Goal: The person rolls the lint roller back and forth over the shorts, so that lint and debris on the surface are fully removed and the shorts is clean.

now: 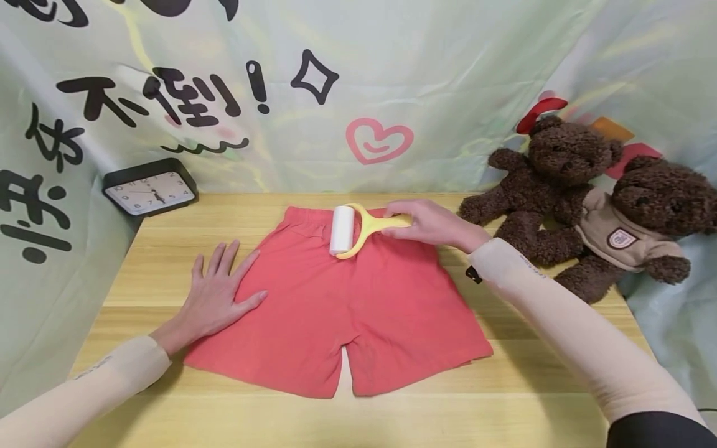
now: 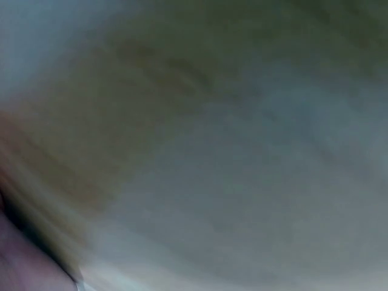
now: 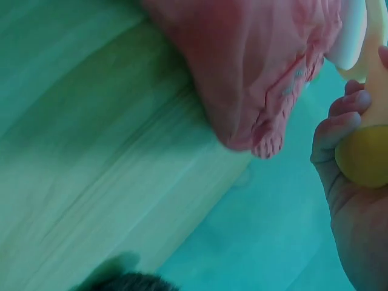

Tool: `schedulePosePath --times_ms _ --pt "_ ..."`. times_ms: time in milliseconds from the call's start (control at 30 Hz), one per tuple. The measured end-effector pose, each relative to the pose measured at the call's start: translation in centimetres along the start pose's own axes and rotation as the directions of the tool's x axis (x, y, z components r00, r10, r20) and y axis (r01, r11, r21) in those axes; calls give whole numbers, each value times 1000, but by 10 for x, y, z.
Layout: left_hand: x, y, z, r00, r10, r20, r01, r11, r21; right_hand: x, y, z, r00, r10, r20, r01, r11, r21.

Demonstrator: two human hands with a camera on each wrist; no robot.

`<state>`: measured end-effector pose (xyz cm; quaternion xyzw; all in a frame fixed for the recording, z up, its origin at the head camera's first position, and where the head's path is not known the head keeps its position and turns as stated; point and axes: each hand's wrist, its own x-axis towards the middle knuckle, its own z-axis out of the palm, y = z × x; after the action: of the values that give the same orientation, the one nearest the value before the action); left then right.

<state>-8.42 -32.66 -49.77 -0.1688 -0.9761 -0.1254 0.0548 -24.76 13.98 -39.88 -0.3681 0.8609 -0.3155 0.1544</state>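
Note:
Red shorts lie spread flat on the wooden table, waistband toward the back. My right hand grips the yellow handle of a lint roller, whose white roll sits on the shorts just below the waistband. In the right wrist view, fingers curl round that handle, and the waistband's gathered edge shows beside the roll. With fingers spread, my left hand rests on the left side of the shorts, its fingertips partly over the table. The left wrist view is blurred, showing little of the hand.
A black-framed clock stands at the table's back left corner. Two brown teddy bears sit at the back right, close by my right forearm. Behind the wooden table hangs a printed cloth.

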Motion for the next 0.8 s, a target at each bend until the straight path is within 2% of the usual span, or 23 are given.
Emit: schedulePosePath --times_ms 267,800 --pt "0 2 0 1000 2 -2 -2 1000 -3 -20 17 -16 1000 4 18 -5 1000 20" --pt "0 3 0 1000 -4 4 4 1000 3 -77 48 -51 999 54 -3 -54 994 -91"
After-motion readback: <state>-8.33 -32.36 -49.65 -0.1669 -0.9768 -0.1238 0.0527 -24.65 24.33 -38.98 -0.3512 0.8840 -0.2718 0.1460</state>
